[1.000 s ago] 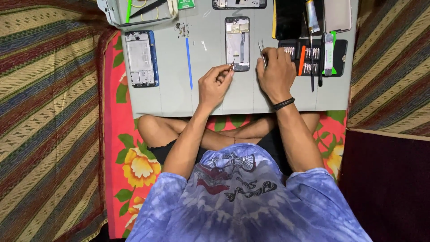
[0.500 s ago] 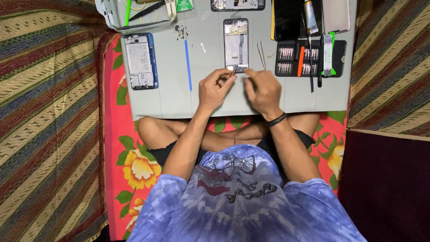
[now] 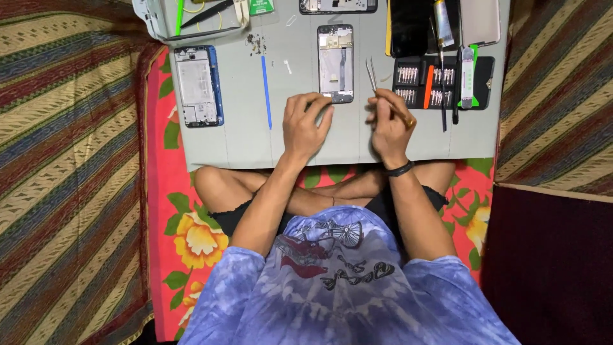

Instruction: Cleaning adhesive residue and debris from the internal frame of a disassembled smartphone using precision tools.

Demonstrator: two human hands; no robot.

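Our left hand (image 3: 306, 124) fingers rest open on opened phone (image 3: 336, 64); right hand (image 3: 389, 124) pinches tweezers (image 3: 371, 73); bit case (image 3: 440, 83) beside, top phone (image 3: 338, 6) cropped.

opened phone (image 3: 336, 62) mid-mat | tweezers (image 3: 371, 74) right | pry stick (image 3: 265, 91) left

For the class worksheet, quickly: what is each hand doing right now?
Left hand: open, fingertips on the opened phone.
Right hand: closed on the tweezers.
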